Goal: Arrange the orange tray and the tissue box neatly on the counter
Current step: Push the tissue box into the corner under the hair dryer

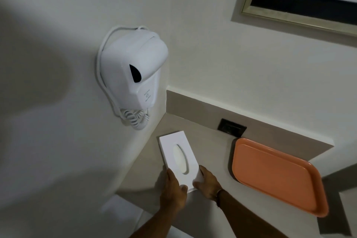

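Down on the beige counter lies a white tissue box, flat, its oval slot facing up, its long axis running from the near edge toward the corner where the two walls meet; its far left corner sits close to the left wall, though whether it touches cannot be told. Both hands hold the box at its near end: the left hand is curled round the near left corner, thumb lying over the top near edge; the right hand presses against the near right side, fingers bent round that corner; a dark band circles the right wrist. To the right, well apart from the box, the orange tray rests flat on the counter with nothing in it, slanted to the counter's back edge, its far corner close to a black socket set in the low backsplash; its near right corner reaches out toward the counter's edge. On the left wall hangs a white hair dryer with a coiled cord beneath it; on the back wall above, part of a framed picture shows.
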Motion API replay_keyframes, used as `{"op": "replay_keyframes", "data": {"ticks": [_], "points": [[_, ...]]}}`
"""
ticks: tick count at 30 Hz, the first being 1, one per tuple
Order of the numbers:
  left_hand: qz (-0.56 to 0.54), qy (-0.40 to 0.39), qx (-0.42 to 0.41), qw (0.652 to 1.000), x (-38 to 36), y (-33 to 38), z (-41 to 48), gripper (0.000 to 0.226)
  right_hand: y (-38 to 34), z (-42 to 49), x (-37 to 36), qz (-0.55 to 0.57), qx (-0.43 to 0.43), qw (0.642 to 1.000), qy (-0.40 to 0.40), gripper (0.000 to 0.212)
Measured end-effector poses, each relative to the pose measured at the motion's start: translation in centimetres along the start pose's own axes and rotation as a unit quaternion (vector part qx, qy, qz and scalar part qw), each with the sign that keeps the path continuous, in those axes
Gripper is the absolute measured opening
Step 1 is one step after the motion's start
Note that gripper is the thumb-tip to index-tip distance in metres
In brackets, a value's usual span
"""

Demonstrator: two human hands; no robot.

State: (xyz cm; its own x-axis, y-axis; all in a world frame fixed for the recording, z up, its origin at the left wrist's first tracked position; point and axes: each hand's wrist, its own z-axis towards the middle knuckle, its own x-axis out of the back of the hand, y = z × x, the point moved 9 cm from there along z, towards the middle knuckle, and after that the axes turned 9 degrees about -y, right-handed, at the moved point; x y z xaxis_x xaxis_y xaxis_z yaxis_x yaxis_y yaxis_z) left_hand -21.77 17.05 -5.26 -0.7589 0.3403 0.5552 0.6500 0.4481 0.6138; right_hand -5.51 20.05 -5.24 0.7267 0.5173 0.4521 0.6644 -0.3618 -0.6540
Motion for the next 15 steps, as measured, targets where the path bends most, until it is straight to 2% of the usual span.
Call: {"op": "replay_keyframes", "data": {"ticks": [7, 15], "points": [[-0.017, -0.002, -0.004, 1.000, 1.3, -0.2, 1.3, 0.091, -0.6, 0.7, -0.3, 0.031, -0.004, 0.999, 0.030, 0.060], [0.000, 0.011, -0.032, 0.999, 7.3, 0.9, 5.6, 0.083, -4.6, 4.3, -0.6, 0.086, -0.017, 0.994, 0.066, 0.061]]}}
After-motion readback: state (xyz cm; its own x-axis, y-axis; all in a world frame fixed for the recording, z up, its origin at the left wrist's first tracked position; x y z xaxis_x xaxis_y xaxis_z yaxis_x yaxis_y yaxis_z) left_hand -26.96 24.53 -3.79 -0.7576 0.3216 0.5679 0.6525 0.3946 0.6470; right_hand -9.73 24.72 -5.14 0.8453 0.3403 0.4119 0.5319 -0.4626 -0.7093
